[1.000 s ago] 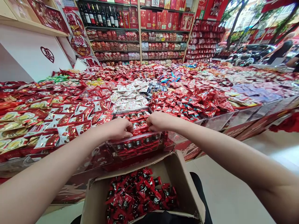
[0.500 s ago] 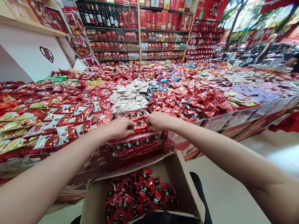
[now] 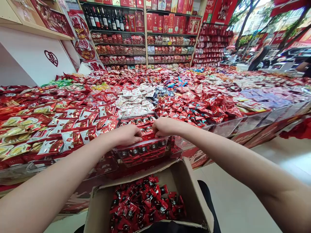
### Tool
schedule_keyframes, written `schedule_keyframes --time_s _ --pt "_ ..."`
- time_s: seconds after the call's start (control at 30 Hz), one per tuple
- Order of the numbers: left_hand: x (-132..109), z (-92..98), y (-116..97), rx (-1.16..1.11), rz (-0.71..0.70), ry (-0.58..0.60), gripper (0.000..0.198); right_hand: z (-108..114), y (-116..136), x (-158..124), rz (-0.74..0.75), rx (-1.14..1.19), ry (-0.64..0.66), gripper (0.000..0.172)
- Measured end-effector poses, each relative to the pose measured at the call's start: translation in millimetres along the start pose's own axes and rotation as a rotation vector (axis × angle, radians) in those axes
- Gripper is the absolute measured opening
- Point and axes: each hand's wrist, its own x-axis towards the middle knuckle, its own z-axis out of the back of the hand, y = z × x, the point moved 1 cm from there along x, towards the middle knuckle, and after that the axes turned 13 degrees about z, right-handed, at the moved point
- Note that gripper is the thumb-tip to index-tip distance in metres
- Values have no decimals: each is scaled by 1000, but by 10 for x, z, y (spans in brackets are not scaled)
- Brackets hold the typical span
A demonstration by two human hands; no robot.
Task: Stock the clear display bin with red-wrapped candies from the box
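A clear plastic bin at the display's front edge holds red and black wrapped candies lying in rows. My left hand reaches over its left side, thumb and fingers closed on a wrapped candy close to the front wall. At the right side of the same bin, my right hand is curled with its fingertips down among the candies, pinching a wrapped candy that they mostly hide. Below stands an open cardboard box, with a loose heap of the same kind of candies inside.
White packets lie just behind the bin, red packets to its right and larger red-white packets to its left. Shelves with bottles rise at the back. A person is at the far right, outside.
My left hand has shifted slightly right along the bin's front wall, with its fingers drawn closer together. The right hand stays nearly in place. The view has tilted a little; the person outside moved left.
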Motion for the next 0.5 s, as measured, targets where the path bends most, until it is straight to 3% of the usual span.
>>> schedule_keyframes --time_s 0.17,0.23,0.3,0.4,0.43,0.5 --pt "-179 163 -62 -16 19 -107 29 -47 -78 31 31 82 -12 23" --pt "-402 233 -101 -51 26 -207 33 7 -80 -21 22 100 -59 23" --pt "-720 206 -118 -148 19 -316 34 101 -21 -169 15 93 -193 22" --pt "-1243 -168 -57 -355 -21 -398 24 103 217 -530 75 250 -379 16" --pt "-1384 -390 -14 -436 -11 -378 22 -4 328 -643 127 395 -354 17" --pt "-1568 -939 82 -631 69 -167 18 -434 557 -772 244 739 -147 18"
